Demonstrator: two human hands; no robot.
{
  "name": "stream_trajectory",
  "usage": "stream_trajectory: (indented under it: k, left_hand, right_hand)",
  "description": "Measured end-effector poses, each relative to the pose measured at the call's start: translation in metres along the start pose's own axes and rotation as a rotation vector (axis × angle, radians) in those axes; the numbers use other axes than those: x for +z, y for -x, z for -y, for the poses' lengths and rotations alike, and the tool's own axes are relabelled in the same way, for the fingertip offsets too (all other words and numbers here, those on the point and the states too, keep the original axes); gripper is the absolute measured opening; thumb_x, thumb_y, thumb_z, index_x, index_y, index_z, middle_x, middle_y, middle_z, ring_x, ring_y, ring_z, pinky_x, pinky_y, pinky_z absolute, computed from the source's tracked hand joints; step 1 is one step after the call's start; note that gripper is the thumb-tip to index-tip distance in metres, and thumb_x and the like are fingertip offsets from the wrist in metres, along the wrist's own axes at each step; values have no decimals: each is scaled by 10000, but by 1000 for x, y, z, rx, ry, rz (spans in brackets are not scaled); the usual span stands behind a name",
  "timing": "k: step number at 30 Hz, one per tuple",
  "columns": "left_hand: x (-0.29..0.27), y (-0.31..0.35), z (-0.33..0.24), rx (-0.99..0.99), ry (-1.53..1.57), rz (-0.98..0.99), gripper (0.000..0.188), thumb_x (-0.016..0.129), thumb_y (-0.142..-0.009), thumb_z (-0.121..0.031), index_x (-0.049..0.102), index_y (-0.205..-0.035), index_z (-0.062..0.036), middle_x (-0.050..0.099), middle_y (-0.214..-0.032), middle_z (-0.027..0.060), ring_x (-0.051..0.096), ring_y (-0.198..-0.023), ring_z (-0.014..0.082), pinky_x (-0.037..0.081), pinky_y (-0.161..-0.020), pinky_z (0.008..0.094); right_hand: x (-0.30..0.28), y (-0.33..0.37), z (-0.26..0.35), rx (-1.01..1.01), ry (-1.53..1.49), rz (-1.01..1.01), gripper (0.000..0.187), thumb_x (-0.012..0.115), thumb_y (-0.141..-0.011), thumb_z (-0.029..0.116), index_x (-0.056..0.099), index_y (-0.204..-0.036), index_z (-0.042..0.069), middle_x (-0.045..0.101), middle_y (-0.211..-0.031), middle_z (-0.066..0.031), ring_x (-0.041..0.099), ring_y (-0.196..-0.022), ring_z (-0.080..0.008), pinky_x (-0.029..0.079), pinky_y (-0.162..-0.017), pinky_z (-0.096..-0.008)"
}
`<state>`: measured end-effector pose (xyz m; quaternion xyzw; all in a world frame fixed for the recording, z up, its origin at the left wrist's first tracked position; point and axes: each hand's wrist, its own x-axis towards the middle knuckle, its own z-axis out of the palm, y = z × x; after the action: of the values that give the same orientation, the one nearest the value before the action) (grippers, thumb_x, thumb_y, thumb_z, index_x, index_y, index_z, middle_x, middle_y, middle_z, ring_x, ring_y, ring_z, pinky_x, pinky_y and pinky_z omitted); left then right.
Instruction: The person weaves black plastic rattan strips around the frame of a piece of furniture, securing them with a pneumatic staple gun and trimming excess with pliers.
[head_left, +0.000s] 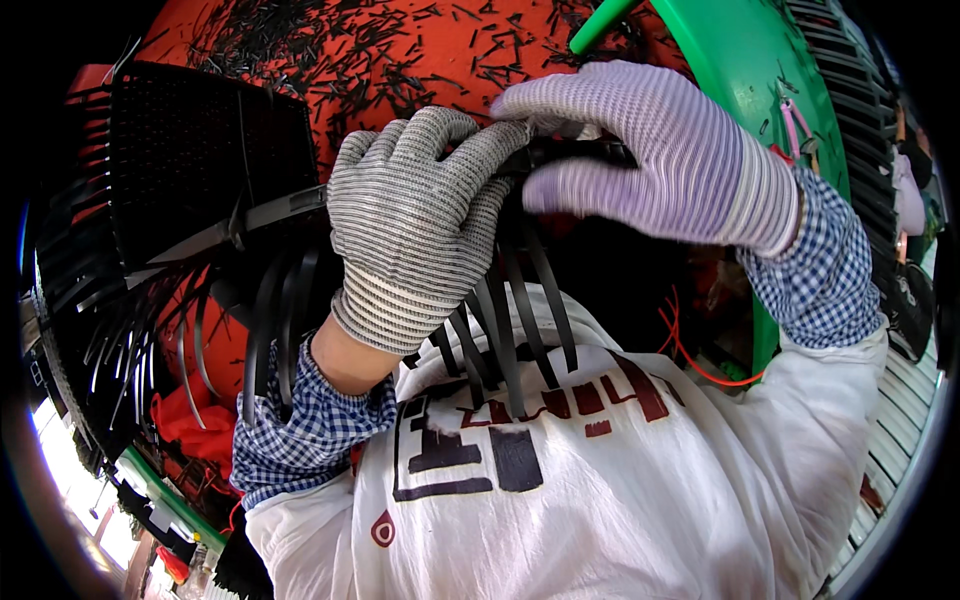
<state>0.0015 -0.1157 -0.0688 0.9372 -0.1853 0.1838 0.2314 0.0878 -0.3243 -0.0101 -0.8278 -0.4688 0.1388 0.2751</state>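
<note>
My left hand [415, 200], in a grey striped knit glove, is closed on a flat black plastic strip [285, 205] at the edge of dark woven work. Its thumb and forefinger pinch near the upper middle. Just right of it, my right hand [650, 150] wears a purple and white striped glove and is smeared by motion. Its thumb stands apart from the curved fingers, with dark strip material [585, 153] in the gap. Several loose black strips [525, 305] hang below the hands over my white top. To the left stands a black woven panel [175, 160], its strip ends sticking out.
Short black offcuts [380, 60] litter the red surface [330, 110] beyond my hands. A green plastic stool or chair [720, 60] stands at upper right with pink-handled pliers [793, 125] on it. A thin orange-red cord [705, 372] curves beside my right arm. More black strips [850, 90] line the far right.
</note>
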Motion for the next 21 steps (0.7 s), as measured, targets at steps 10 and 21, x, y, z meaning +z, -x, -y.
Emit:
stream_trajectory:
  k: [10, 21]
  left_hand:
    - [0, -1, -2, 0, 0, -20, 349, 782, -743, -123, 732, -1088, -109, 691, -962, 66, 662, -858, 255, 471, -771, 389]
    - [1, -1, 0, -6, 17, -12, 321, 770, -797, -180, 732, -1110, -121, 695, -966, 76, 676, -842, 260, 479, -784, 409]
  right_hand:
    - [2, -16, -26, 235, -218, 167, 267, 659, -962, 212, 719, -1097, -10, 746, -901, -93, 700, -813, -140, 564, -773, -288]
    - [-4, -18, -30, 318, -504, 334, 415, 789, -872, 178, 647, -1221, 4, 710, -1127, -114, 678, -1059, -194, 528, -955, -338]
